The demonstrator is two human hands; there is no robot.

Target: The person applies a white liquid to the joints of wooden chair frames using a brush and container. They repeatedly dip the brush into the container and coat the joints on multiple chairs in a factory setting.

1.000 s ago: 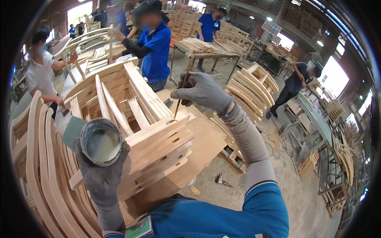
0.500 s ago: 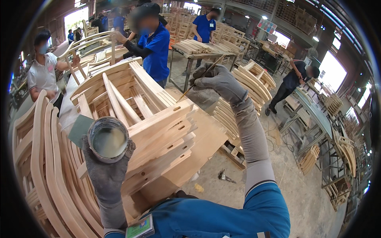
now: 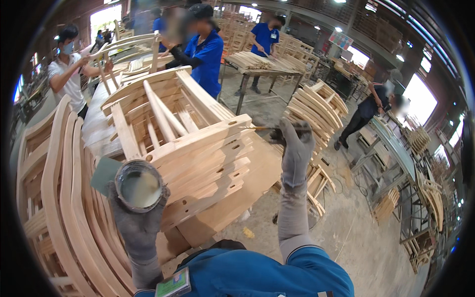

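In gray gloves, my left hand (image 3: 134,225) is closed around a round can (image 3: 140,209) of cloudy, pale liquid, held upright near the lower left. A flat green sheet (image 3: 102,177) sticks out beside the can; how it is held is hidden. My right hand (image 3: 298,151), also gloved, pinches a thin brown stick-like brush (image 3: 260,128). The brush points left, its tip at the end of the top rail (image 3: 208,134) of a stack of pale wooden chair frames. Slots show in the ends of the stacked rails below.
Curved wooden frames (image 3: 62,198) stand close on my left. More stacked frames (image 3: 314,111) sit beyond my right hand. Co-workers (image 3: 205,54) handle wood at the back left, and another person (image 3: 264,37) stands behind a table of slats (image 3: 262,61). A metal-framed bench (image 3: 391,136) stands right.
My right hand has come down and turned, bringing the brush from a slant to nearly level at the rail's end. The can stays in my left hand. The view has shifted slightly.
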